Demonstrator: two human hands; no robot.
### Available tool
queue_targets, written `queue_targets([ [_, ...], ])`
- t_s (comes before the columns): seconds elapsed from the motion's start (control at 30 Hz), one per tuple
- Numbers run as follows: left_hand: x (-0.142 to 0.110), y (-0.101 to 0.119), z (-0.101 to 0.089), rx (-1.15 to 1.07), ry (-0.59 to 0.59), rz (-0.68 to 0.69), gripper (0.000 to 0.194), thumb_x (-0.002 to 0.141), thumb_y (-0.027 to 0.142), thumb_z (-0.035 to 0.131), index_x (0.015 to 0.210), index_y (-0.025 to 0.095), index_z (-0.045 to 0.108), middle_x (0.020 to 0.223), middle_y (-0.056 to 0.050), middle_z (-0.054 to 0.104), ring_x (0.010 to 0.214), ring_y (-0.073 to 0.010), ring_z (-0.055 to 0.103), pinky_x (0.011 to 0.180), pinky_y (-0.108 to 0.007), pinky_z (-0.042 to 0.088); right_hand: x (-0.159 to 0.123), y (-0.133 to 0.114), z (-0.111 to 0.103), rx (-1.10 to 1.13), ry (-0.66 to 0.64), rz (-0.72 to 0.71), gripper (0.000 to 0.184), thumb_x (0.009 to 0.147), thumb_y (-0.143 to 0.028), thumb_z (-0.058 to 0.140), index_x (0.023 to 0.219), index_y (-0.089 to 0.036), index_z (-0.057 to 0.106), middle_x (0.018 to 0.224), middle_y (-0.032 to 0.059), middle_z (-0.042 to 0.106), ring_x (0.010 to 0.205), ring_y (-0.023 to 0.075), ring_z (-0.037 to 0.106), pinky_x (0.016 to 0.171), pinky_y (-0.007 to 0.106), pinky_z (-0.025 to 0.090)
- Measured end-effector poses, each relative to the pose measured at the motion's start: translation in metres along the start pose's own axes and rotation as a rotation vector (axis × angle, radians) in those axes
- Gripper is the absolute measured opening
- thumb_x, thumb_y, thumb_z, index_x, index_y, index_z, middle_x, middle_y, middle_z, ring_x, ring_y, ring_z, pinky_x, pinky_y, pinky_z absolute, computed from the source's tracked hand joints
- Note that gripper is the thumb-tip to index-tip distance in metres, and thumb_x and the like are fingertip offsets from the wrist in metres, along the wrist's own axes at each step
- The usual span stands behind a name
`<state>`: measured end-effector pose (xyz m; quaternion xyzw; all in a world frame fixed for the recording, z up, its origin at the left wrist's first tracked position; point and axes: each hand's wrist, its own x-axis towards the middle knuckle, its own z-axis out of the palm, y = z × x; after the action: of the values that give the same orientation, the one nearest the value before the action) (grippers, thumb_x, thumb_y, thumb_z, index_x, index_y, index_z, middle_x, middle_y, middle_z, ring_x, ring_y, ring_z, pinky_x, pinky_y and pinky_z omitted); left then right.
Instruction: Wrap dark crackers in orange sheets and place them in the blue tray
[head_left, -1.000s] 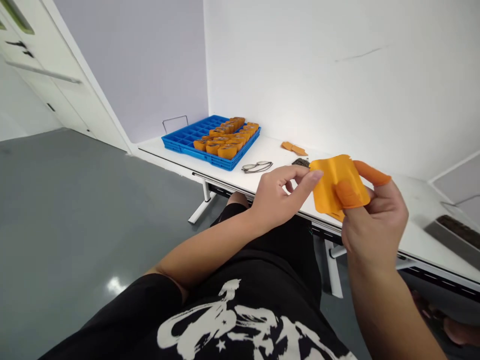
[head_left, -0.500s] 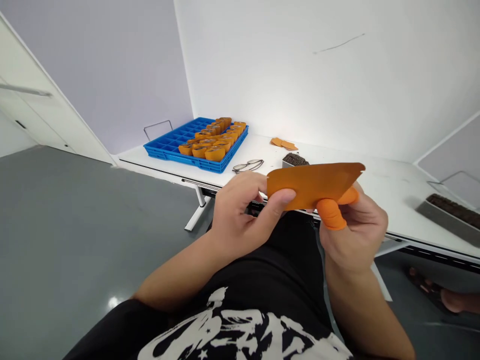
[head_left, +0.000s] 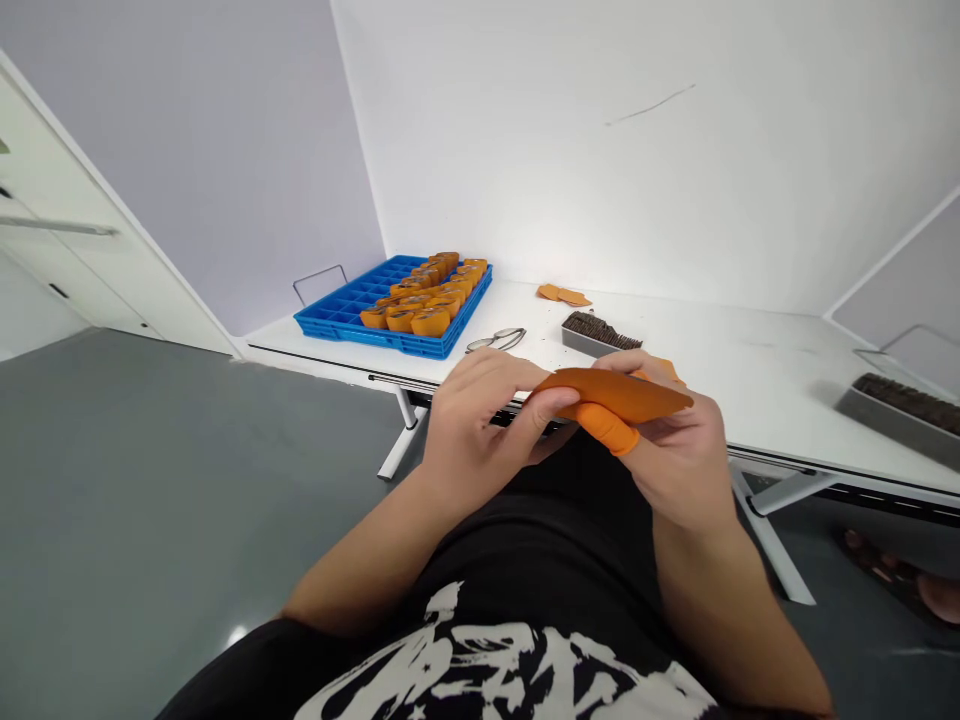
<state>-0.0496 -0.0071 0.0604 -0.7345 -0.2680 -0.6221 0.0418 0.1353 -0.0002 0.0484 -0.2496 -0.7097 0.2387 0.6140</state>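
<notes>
An orange-brown sheet piece [head_left: 637,393], with a notched end, is held between both hands in front of my body. My left hand [head_left: 480,415] pinches its left end between thumb and fingers. My right hand [head_left: 675,440] grips the piece from the right, its thumb in an orange finger cot [head_left: 607,428] pressed on the near face. Some of the right fingers are hidden behind the piece. Just beyond the hands, a grey metal tray [head_left: 581,342] of thin dark brown strips stands on the white table.
At the left, a blue divided crate [head_left: 352,325] holds several rolled orange pieces [head_left: 430,320]. Eyeglasses [head_left: 495,340] lie beside it. Flat orange pieces [head_left: 562,295] rest near the wall. Another tray of dark strips [head_left: 900,425] is at the right. A person's foot [head_left: 937,597] shows below the table.
The orange-brown piece has tipped and bent, now showing a narrower face. My right hand has moved left, closer to my left hand, and its covered thumb has slid along the piece.
</notes>
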Motion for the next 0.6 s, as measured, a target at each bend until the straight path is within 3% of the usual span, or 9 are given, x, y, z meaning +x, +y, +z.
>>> queue_targets([
  [0.17,0.005,-0.007,-0.009,0.372,-0.192,0.135,0.019,0.095,0.033,0.078,0.083,0.019,0.072,0.079,0.001,0.079,0.072,-0.0154,0.067,0.072,-0.033,0.046,0.006,-0.006,-0.016,-0.077,-0.055,0.017,0.011,0.089,-0.022,0.081,0.098,-0.028,0.081,0.098,0.0015,0.07,0.086,0.0149,0.066,0.066,0.025,0.057],
  [0.27,0.005,-0.008,-0.01,0.428,-0.17,0.181,0.016,0.094,0.033,0.079,0.086,0.02,0.074,0.081,0.0,0.08,0.076,-0.0174,0.069,0.074,-0.034,0.047,0.007,-0.008,-0.021,-0.11,-0.104,0.007,0.008,0.093,-0.024,0.077,0.097,-0.029,0.081,0.095,0.0013,0.071,0.085,0.0151,0.065,0.066,0.027,0.057],
  [0.37,0.005,-0.004,-0.009,0.33,-0.128,0.156,0.012,0.095,0.032,0.078,0.091,0.021,0.076,0.086,-0.001,0.081,0.079,-0.0178,0.071,0.078,-0.034,0.049,0.005,-0.004,-0.021,-0.134,-0.081,-0.046,0.006,0.092,-0.022,0.078,0.087,-0.026,0.078,0.093,0.0003,0.069,0.081,0.0134,0.063,0.065,0.027,0.052],
  [0.4,0.004,-0.002,-0.009,0.284,-0.151,0.126,0.018,0.095,0.038,0.078,0.099,0.021,0.076,0.094,-0.004,0.081,0.086,-0.0197,0.073,0.083,-0.035,0.051,0.004,-0.002,-0.019,-0.14,-0.046,-0.065,0.01,0.09,-0.02,0.08,0.083,-0.025,0.076,0.091,-0.0003,0.068,0.079,0.0125,0.061,0.065,0.027,0.05],
  [0.47,0.003,0.003,-0.009,0.215,-0.268,0.06,0.056,0.088,0.061,0.078,0.126,0.02,0.071,0.123,-0.012,0.077,0.113,-0.0277,0.072,0.1,-0.042,0.051,0.002,0.001,-0.015,-0.135,0.033,-0.086,0.019,0.087,-0.016,0.082,0.075,-0.022,0.069,0.086,-0.0018,0.064,0.076,0.0113,0.057,0.065,0.028,0.046],
  [0.53,0.001,0.007,-0.008,0.186,-0.434,0.006,0.1,0.078,0.08,0.075,0.153,0.018,0.051,0.151,-0.019,0.062,0.14,-0.036,0.058,0.119,-0.051,0.042,0.0,0.003,-0.01,-0.119,0.097,-0.101,0.03,0.085,-0.015,0.084,0.068,-0.02,0.06,0.079,-0.003,0.058,0.072,0.0108,0.052,0.063,0.028,0.042],
  [0.6,-0.003,0.008,-0.004,0.16,-0.529,-0.035,0.114,0.076,0.08,0.077,0.162,0.017,0.036,0.162,-0.021,0.052,0.15,-0.0382,0.049,0.125,-0.054,0.035,-0.001,0.004,-0.004,-0.106,0.11,-0.119,0.039,0.085,-0.019,0.086,0.064,-0.019,0.053,0.072,-0.004,0.054,0.067,0.0101,0.048,0.059,0.028,0.038],
])
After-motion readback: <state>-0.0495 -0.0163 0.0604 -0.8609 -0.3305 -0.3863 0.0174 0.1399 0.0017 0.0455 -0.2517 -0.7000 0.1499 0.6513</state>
